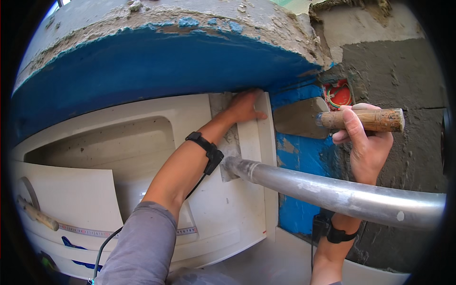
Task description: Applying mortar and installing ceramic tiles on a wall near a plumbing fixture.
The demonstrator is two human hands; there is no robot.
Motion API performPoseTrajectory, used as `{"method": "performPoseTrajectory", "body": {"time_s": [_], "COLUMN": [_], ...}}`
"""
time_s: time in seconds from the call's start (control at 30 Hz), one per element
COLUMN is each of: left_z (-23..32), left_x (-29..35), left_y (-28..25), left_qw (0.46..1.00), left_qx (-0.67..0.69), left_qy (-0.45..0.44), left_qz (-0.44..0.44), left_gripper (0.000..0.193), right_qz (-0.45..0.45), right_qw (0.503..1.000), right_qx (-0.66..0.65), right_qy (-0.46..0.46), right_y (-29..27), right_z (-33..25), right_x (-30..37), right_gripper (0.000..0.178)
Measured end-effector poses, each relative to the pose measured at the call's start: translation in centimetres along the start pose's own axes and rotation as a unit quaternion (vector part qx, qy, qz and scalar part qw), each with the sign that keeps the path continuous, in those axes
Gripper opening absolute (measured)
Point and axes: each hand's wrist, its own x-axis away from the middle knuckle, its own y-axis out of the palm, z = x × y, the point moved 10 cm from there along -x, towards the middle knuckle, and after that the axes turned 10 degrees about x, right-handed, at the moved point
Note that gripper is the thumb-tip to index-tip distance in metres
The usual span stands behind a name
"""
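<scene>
My right hand (365,137) grips the worn wooden handle of a trowel (363,118). Its flat, mortar-smeared blade points left, close to the blue-coated wall strip (297,164). Over at the far right end of a white tub (190,104), my left hand (244,107) rests on a pale upright panel (269,142) along the tub's end. The left thumb stands apart from the fingers, whose tips are partly hidden and slightly blurred. Beneath the left forearm lies a greyish strip (228,137) on the tub's surface.
A thick metal pipe (342,192) crosses in front of my right forearm. Beside the trowel sits a red electrical box (338,95) with loose wires. Grey mortar (394,90) covers the right wall. On the left lie a white sheet (71,190), a wooden-handled tool (42,216) and a measuring strip (90,232).
</scene>
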Motion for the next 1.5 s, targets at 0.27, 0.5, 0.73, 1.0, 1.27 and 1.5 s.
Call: {"method": "performPoseTrajectory", "body": {"time_s": [0.27, 0.5, 0.73, 1.0, 1.27, 1.5], "left_z": [0.7, 0.5, 0.6, 0.1, 0.2, 0.4], "left_x": [0.1, 0.0, 0.1, -0.1, 0.0, 0.2], "left_y": [-0.1, -0.1, -0.3, -0.1, 0.3, 0.1], "left_qw": [1.000, 1.000, 0.999, 1.000, 1.000, 1.000], "left_qx": [0.002, 0.010, 0.018, -0.003, 0.008, 0.004], "left_qy": [0.016, -0.004, 0.027, 0.002, -0.009, 0.015], "left_qz": [0.008, 0.004, 0.027, 0.006, -0.015, 0.006], "left_gripper": [0.085, 0.088, 0.086, 0.085, 0.086, 0.087], "right_qz": [-0.006, -0.012, 0.000, 0.011, -0.009, -0.018], "right_qw": [1.000, 1.000, 1.000, 1.000, 1.000, 1.000], "right_qx": [0.021, 0.019, 0.016, 0.022, 0.020, 0.020], "right_qy": [-0.001, -0.006, 0.002, -0.005, 0.016, 0.013], "right_y": [0.3, 0.4, 0.4, 0.0, 0.4, 0.4], "right_z": [0.2, 1.0, 0.9, 0.8, 1.5, 2.2], "right_x": [-0.6, -1.2, -1.1, -0.9, -0.7, -0.6], "right_gripper": [0.023, 0.020, 0.021, 0.023, 0.024, 0.022]}}
